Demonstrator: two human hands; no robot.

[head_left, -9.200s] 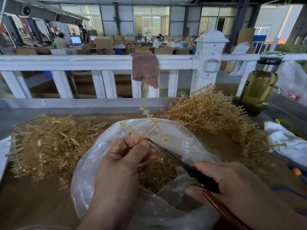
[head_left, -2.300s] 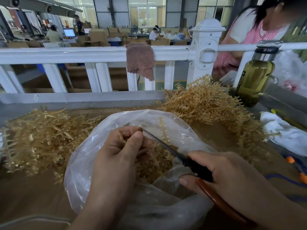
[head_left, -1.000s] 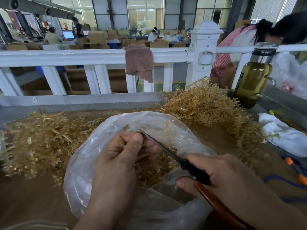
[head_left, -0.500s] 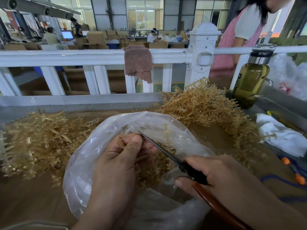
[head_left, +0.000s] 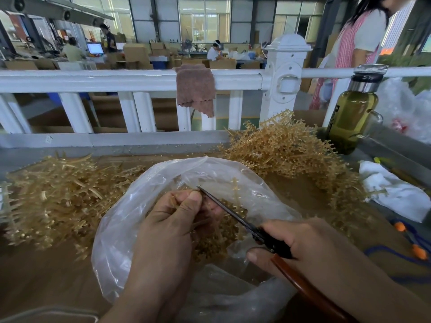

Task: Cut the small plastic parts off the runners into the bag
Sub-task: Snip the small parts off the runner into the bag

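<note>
My left hand (head_left: 168,231) pinches a short tan plastic runner (head_left: 173,201) over the mouth of a clear plastic bag (head_left: 130,215). My right hand (head_left: 310,250) grips scissors (head_left: 235,217) with dark blades and a brown handle; the blade tips reach the runner at my left thumb. Small tan cut parts (head_left: 217,238) lie heaped inside the bag, and one runner (head_left: 235,194) stands against its far wall. I cannot tell whether the blades are closed.
Tan runners lie in a flat pile on the left (head_left: 53,197) and a taller pile at the back right (head_left: 291,150). A bottle of yellow-green liquid (head_left: 352,115), white cloth (head_left: 396,194), a white railing (head_left: 116,80) with a brown rag (head_left: 196,87), and a person (head_left: 359,38) beyond.
The runner in my left hand has grown shorter; 9 s ago it stuck up well above my fingers. The scissors stay at it. The person behind the railing has straightened up.
</note>
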